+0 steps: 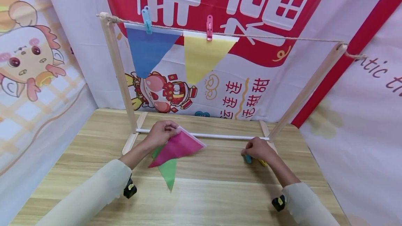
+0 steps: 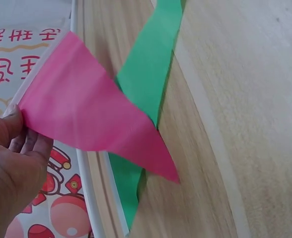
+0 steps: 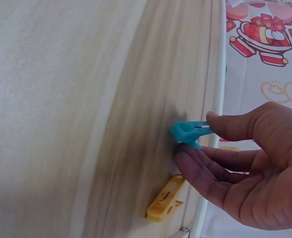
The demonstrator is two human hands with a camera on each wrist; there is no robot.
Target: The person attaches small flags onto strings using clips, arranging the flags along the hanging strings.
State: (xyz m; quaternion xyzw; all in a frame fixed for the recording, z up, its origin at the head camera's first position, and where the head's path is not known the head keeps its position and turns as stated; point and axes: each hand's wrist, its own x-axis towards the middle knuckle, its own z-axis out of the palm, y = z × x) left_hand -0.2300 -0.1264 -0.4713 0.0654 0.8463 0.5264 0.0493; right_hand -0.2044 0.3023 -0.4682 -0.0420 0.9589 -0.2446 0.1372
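My left hand [image 1: 161, 133] pinches a pink triangular pennant [image 2: 86, 99] by one end of its white top edge and holds it above the table. Beneath it, partly covered, lies a green pennant [image 2: 153, 54] on the wood. On the right side, my right hand [image 1: 259, 149] holds a teal clothespin [image 3: 188, 131] between thumb and fingers, just over the tabletop. A yellow clothespin [image 3: 166, 198] lies on the table beside those fingers. In the head view the right hand hides part of both pins.
A twine line [image 1: 267, 37] spans two wooden posts [image 1: 117, 69]. On it hang a blue pennant [image 1: 150, 50] under a light-blue clothespin [image 1: 146, 20] and a yellow pennant [image 1: 205, 57] under a pink clothespin [image 1: 209, 27]. A white rod [image 1: 220, 136] joins the posts low down.
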